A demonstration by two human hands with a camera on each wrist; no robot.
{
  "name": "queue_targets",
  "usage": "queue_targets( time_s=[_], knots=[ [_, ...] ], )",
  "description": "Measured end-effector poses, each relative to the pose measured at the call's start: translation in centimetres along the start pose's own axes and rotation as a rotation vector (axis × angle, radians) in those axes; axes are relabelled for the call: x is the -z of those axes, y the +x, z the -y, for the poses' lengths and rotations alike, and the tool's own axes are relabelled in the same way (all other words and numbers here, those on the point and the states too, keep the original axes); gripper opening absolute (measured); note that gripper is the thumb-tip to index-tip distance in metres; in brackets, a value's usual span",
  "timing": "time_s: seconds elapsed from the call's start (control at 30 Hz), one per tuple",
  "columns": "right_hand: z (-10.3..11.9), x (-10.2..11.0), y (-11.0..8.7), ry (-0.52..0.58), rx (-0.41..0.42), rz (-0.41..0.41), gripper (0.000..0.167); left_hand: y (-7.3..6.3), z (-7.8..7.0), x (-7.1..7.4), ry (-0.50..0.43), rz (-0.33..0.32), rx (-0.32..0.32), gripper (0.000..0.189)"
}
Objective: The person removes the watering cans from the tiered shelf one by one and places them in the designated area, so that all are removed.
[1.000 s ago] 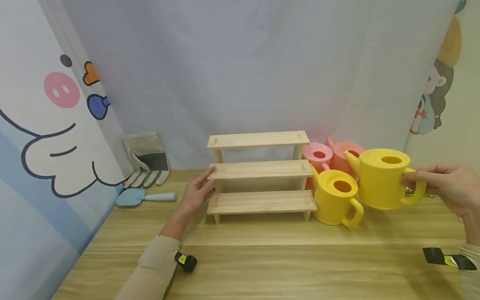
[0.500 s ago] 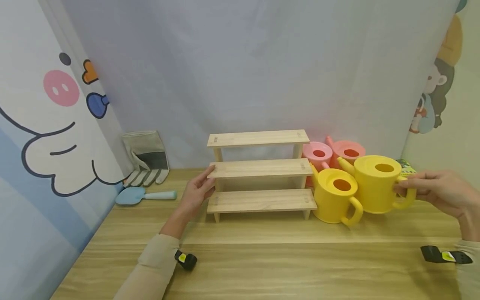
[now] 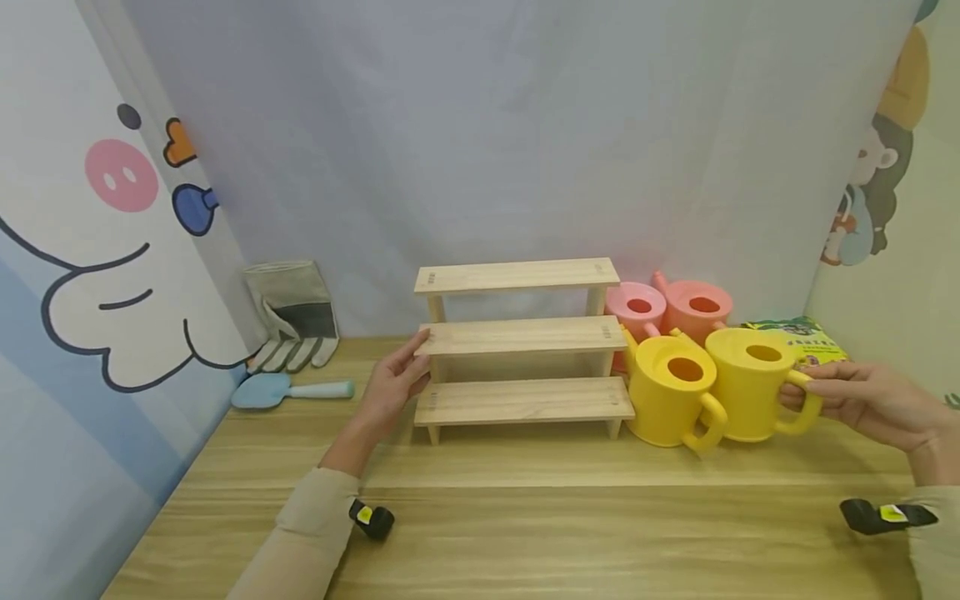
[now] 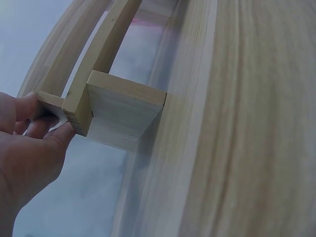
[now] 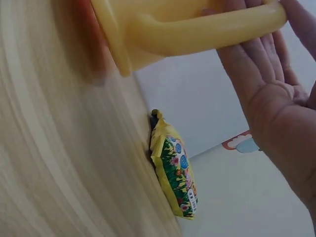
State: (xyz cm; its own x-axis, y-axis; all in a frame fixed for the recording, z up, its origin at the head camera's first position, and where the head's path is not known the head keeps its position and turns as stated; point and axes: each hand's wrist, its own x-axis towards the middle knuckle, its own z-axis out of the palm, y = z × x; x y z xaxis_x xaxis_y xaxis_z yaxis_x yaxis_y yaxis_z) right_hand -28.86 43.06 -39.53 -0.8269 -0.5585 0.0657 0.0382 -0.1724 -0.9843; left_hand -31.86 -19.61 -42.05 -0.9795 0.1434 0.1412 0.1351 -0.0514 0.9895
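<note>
A three-tier wooden plant stand (image 3: 525, 400) stands at mid table in the head view. At its left end, my left hand (image 3: 393, 379) holds the edge of the middle step, thumb and fingers around the board end in the left wrist view. My right hand (image 3: 862, 400) grips the handle of a yellow watering can (image 3: 742, 392), its fingers through the loop in the right wrist view. This can is right beside a second yellow watering can (image 3: 663, 400), which stands against the stand's right end. Two pink watering cans (image 3: 636, 302) are behind the yellow ones, partly hidden.
A green and yellow printed bag (image 3: 810, 337) lies at the back right, behind my right hand. At the far left, a light blue trowel (image 3: 262, 392) lies in front of work gloves (image 3: 292, 308) leaning on the back curtain (image 3: 480, 150).
My right hand has moved left and down with the yellow watering can, close beside the other yellow one. The printed bag now shows more. My left hand has stayed on the stand.
</note>
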Motion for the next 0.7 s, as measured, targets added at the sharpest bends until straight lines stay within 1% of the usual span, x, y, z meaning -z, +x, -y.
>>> queue_targets(
  time_s=[0.1, 0.17, 0.27, 0.43, 0.53, 0.7],
  knots=[
    [-0.31, 0.29, 0.18, 0.055, -0.019, 0.115, 0.047, 0.03, -0.03, -0.03, -0.002, -0.004, 0.002, 0.052],
    [-0.45, 0.41, 0.28, 0.066, -0.023, 0.178, 0.049, 0.03, -0.01, -0.01, -0.003, -0.005, 0.005, 0.052],
    [-0.57, 0.44, 0.36, 0.048, -0.037, 0.221, 0.049, 0.04, 0.05, 0.06, -0.003, 0.001, 0.008, 0.052],
    [-0.57, 0.53, 0.30, 0.007, -0.087, 0.200, 0.047, 0.07, 0.10, 0.10, -0.007, 0.006, 0.010, 0.052],
    [-0.52, 0.57, 0.27, -0.005, -0.097, 0.183, 0.046, 0.10, 0.09, 0.09, -0.015, 0.011, 0.005, 0.052],
    [-0.48, 0.27, 0.29, -0.115, -0.085, 0.108, 0.043, 0.12, 0.13, 0.14, -0.021, 0.018, 0.002, 0.052]
  ],
)
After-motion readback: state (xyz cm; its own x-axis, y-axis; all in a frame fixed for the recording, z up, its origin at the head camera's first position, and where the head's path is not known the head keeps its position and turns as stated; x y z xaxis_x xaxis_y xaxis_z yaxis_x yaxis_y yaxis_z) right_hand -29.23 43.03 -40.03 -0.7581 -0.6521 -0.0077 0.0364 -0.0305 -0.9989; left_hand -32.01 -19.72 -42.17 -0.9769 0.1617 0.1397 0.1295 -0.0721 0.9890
